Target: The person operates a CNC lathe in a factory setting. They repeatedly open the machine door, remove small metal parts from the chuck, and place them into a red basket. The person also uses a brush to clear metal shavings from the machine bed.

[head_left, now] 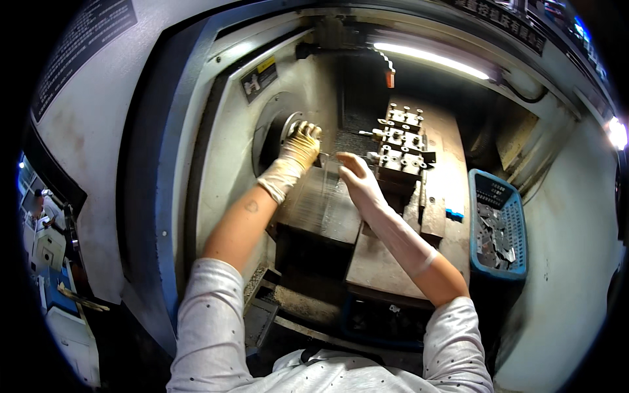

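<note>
My left hand point(300, 149), in a yellowish-stained glove, is at the front of the round lathe chuck point(267, 139). Its fingers are curled in against the chuck's face, and what they close on is hidden. Just right of the left palm shows a small flat metal piece point(321, 160); whether the hand touches it I cannot tell. My right hand point(359, 180), in a thin pale glove, hovers between the chuck and the tool block point(401, 141). Its fingers point left, apart from the thumb, with nothing seen in them.
Several bolts and cutting tools stick out of the tool block, close to my right hand. A blue plastic basket point(473, 249) with flat metal pieces stands at the right. Overhead, a bright tube lamp point(432, 60) lights the machine. An orange-tipped hose point(390, 78) hangs at the back.
</note>
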Available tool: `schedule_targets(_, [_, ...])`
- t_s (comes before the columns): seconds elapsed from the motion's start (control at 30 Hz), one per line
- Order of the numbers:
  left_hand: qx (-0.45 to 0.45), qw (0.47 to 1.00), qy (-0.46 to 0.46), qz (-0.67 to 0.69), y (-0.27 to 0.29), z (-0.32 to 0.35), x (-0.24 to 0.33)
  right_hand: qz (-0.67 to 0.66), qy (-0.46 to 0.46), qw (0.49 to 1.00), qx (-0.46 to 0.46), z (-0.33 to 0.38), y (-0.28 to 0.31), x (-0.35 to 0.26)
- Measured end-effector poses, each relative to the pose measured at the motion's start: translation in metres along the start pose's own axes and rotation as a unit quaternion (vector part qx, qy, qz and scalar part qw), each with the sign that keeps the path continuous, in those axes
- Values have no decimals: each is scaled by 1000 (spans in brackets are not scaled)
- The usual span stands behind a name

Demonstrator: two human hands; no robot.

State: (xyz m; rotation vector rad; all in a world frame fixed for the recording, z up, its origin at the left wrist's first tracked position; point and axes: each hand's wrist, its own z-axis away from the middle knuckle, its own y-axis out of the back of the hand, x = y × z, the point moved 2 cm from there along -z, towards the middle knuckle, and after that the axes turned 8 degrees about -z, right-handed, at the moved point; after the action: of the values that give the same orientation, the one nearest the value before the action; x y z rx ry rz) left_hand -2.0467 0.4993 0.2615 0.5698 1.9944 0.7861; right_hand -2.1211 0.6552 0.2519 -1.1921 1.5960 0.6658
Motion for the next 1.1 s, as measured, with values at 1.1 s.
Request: schedule_targets(1.1, [-214, 938, -213, -169, 40, -33, -9, 246, -191, 915, 258, 382, 204, -75])
